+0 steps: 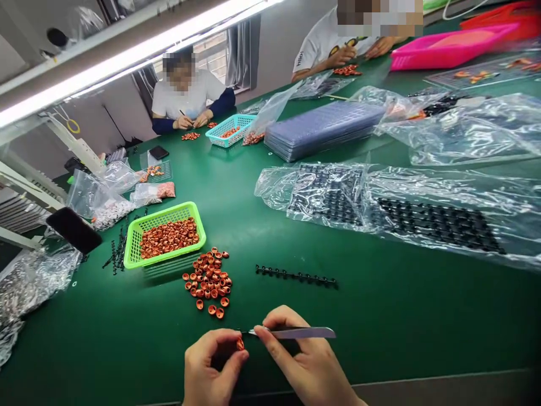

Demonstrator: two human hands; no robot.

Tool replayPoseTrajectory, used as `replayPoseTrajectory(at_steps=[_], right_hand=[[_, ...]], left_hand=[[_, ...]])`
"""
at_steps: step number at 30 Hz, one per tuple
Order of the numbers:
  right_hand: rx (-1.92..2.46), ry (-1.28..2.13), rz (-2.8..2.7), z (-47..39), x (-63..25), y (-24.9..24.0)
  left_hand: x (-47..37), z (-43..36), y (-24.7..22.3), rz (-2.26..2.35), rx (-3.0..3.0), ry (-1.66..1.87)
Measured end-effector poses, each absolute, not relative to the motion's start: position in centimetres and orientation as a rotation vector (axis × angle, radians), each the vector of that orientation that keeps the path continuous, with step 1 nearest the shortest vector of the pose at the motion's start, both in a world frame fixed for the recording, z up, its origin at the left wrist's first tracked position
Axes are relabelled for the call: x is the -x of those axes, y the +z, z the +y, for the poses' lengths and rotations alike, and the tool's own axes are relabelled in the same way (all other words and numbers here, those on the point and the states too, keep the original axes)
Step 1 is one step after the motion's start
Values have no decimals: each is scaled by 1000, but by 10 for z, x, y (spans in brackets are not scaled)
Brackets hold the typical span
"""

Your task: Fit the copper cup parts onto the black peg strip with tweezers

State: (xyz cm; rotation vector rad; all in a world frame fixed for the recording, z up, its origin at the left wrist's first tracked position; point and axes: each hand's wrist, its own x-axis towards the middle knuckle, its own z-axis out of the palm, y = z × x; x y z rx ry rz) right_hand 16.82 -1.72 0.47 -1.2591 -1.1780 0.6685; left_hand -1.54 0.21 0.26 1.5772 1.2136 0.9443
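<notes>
Between thumb and forefinger, my left hand (213, 361) pinches a small orange cup-shaped part (240, 343) near the table's front edge. My right hand (300, 355) grips a pair of metal tweezers (304, 332), their tips pointing left toward that part. A tiny dark piece (242, 331) shows at the tweezer tips; its exact shape is too small to tell. Just beyond my hands lies a loose pile of orange cup-shaped parts (209, 276). To the right of the pile rests a black strip with small knobs (296, 275).
A green basket (132, 248) holds many more orange parts. Plastic-wrapped black strips (329, 194) and a stack of clear trays (291, 135) lie at right. A phone (74, 230) leans at left. Two people sit across the green table (380, 316), near a blue basket (228, 141).
</notes>
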Motion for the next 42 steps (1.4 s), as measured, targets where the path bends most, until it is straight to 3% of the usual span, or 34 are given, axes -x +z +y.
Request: replayPoseTrajectory(at_steps=[13, 23, 42], right_hand=[[1316, 662, -1319, -12, -158, 7], [1363, 616, -1338, -13, -158, 7], [1174, 705, -1240, -21, -164, 9]], left_hand=[[22, -13, 7, 1241, -1780, 1079], [17, -9, 11, 1329, -1420, 957], [22, -9, 11, 1267, -1327, 921]])
